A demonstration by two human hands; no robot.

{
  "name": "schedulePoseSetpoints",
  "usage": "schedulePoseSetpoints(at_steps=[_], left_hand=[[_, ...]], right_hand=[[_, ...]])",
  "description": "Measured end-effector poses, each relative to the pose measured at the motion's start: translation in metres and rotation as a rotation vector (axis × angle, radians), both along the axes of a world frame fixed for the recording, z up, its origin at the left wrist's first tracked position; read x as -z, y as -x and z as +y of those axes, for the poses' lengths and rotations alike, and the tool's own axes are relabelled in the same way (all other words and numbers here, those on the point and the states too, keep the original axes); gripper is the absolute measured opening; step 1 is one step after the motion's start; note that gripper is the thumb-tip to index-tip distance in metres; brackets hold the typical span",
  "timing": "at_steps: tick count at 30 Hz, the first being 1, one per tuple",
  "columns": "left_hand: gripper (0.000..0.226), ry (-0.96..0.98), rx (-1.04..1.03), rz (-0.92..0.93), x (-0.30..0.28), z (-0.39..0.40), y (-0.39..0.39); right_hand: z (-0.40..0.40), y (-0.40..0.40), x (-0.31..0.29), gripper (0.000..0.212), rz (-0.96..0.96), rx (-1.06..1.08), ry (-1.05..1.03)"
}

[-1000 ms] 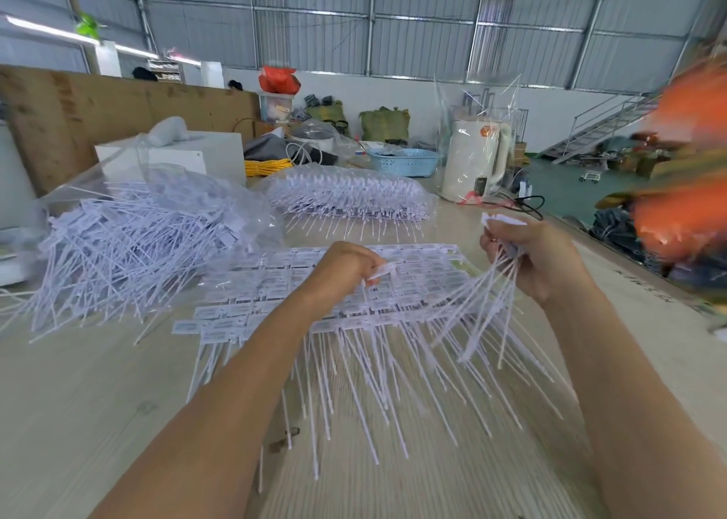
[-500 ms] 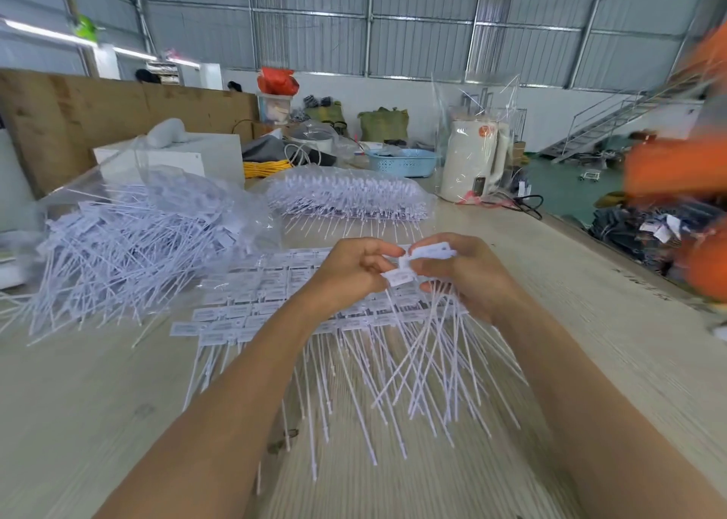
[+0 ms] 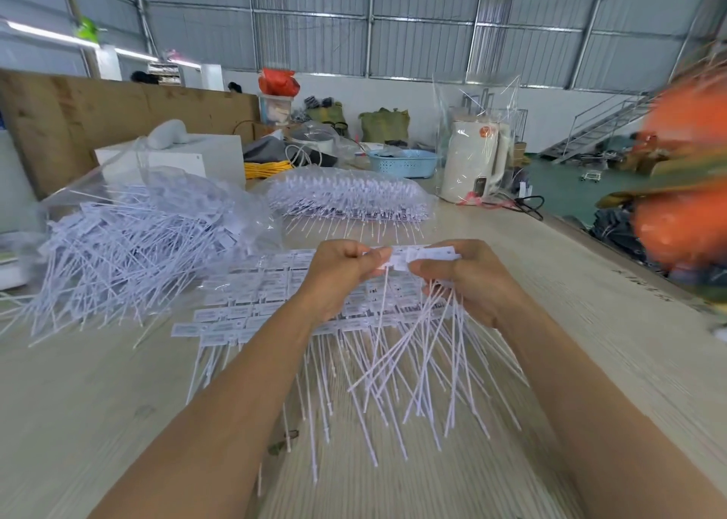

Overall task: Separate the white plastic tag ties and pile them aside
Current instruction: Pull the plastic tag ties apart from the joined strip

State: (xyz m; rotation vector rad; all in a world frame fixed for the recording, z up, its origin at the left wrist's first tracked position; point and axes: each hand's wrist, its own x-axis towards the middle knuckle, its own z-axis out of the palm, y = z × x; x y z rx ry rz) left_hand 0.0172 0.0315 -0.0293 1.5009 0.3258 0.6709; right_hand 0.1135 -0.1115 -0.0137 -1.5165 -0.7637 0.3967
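fingers of the left hand were curled and pinched the flat label end of a single tag tie, whose thin tail hung straight down between the two hands. the right hand sat just beside it, its fingers closed round a bunch of separated ties; the label ends stuck up past the thumb and the tails fanned down and outward toward the person. both hands were raised above the wooden table, close together, with the pinched label touching or nearly touching the labels in the right hand; i could not tell which.

under the hands lay the connected sheets of ties, labels in rows and tails pointing toward the near edge. to the left, a loose pile of ties sat partly inside a clear plastic bag. farther back at the centre, another bundle of ties rested wrapped in clear plastic.

behind those stood a white box, a coil of yellow cable, a light blue basket, and a white kettle in a clear bag with a black cord beside it. a plywood panel rose along the left side. an orange blur filled the right edge, too smeared to identify.
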Motion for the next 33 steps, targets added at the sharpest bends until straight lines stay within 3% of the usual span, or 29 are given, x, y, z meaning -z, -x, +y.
schedulePoseSetpoints(at_steps=[8,14,20,22,25,29,33], left_hand=[[0.025,0.062,0.033,0.084,-0.004,-0.006,-0.001],[0.011,0.487,0.125,0.141,-0.014,-0.005,0.001],[0.012,0.599,0.304,0.098,-0.025,-0.001,0.009],[0.007,0.457,0.239,0.127,-0.023,0.010,0.015],[0.020,0.069,0.038,0.160,-0.013,0.011,0.012],[0.022,-0.015,0.034,0.031,-0.009,-0.003,0.002],[0.024,-0.034,-0.025,-0.047,-0.009,-0.002,0.000]], right_hand=[[0.005,0.006,0.001,0.011,-0.071,0.071,0.070],[0.004,0.018,-0.005,0.011,-0.367,0.178,0.100],[-0.020,-0.007,-0.018,0.013,-0.274,0.302,-0.023],[-0.044,-0.033,-0.025,0.009,0.019,0.370,-0.234],[-0.059,-0.050,-0.030,0.013,0.468,0.139,-0.407],[-0.027,-0.017,-0.024,0.017,0.439,-0.182,-0.203],[0.002,0.005,-0.012,0.012,0.262,-0.138,-0.074]])
